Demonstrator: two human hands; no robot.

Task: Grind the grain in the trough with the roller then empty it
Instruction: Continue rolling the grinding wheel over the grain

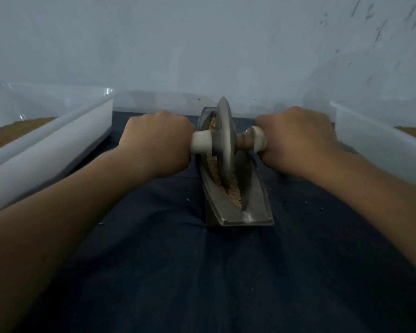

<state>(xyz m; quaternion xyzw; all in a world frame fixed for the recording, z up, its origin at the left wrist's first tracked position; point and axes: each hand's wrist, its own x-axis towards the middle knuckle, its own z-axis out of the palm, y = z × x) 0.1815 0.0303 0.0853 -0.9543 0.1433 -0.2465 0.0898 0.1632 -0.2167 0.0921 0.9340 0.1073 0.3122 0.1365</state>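
a plain, improvised work surface rather than a fitted kitchen or lab: a dark blue cloth (202, 272) covers it, set against a bare pale wall (202, 44). a translucent plastic bin (46, 150) at left and a second bin (382, 150) at right hold brown granular material (12, 133). a metal trough (257, 200) with its roller (225, 140) lies between them.

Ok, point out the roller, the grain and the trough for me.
roller (225, 121): head view, metal disc face above the axle.
grain (233, 195): head view, crushed pile in the near groove.
trough (257, 198): head view, bare right inner wall.
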